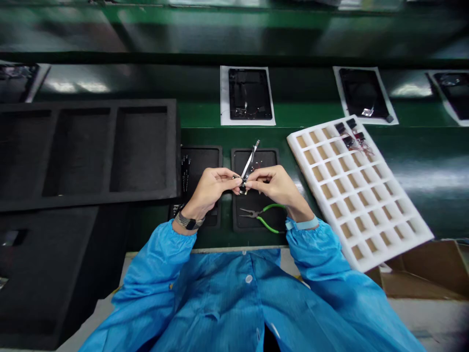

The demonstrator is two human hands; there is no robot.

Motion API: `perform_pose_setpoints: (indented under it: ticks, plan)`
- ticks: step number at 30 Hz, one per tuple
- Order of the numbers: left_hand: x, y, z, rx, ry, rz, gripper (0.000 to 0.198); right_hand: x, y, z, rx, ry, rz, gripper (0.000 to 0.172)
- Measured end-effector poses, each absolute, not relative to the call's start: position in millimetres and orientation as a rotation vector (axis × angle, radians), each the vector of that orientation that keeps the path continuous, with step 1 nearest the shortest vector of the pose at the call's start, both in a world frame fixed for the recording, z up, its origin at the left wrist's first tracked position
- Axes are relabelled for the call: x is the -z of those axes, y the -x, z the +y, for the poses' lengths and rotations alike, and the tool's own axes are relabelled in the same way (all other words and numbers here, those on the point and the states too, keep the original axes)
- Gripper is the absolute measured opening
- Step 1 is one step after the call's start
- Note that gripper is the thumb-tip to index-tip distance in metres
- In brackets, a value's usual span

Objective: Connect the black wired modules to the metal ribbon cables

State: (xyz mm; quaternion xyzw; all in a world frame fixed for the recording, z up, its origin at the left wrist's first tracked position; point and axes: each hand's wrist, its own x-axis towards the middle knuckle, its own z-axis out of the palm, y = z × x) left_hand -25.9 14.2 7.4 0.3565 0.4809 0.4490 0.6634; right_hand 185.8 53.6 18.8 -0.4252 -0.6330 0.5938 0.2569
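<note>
My left hand [212,189] pinches a small circuit board [242,187] between thumb and fingers. From the other side my right hand [274,183] grips the same board, its fingertips close to the left ones. A flat ribbon cable [250,160], white and dark, rises from the board away from me. Fingers cover much of the board, so its connectors are hard to make out. Both hands are over a shallow black tray [239,222]. Green-handled pliers [264,215] lie in that tray, jaws to the left, below my right hand.
A second black tray [214,217] with dark strips sits to the left. Beyond it is a large black foam tray [113,146]. On the right, a white foam grid [339,193] holds several wired black parts, above a cardboard box [432,271]. Dark panels [250,93] on white sheets line the back.
</note>
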Motion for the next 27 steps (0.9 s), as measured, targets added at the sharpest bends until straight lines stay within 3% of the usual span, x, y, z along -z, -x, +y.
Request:
perform_pose_setpoints:
  ticks: [4, 13, 21, 27]
  plan:
    - [-13, 26, 15, -1.026, -0.794, 1.108, 0.036, -20, -184, 54, -1.626, 1.151, -1.724, 0.043]
    - [-31, 43, -11, -1.109, -0.959, 1.246, 0.025, -32, -188, 51, -1.574, 0.993, -2.040, 0.019]
    - [-4, 57, -78, -1.195, -0.990, 1.450, 0.021, -26, -173, 21, -1.320, 0.878, -2.379, 0.015]
    - [9, 67, -100, -1.277, -1.023, 1.588, 0.019, -23, -163, 4, -1.241, 0.784, -2.527, 0.023]
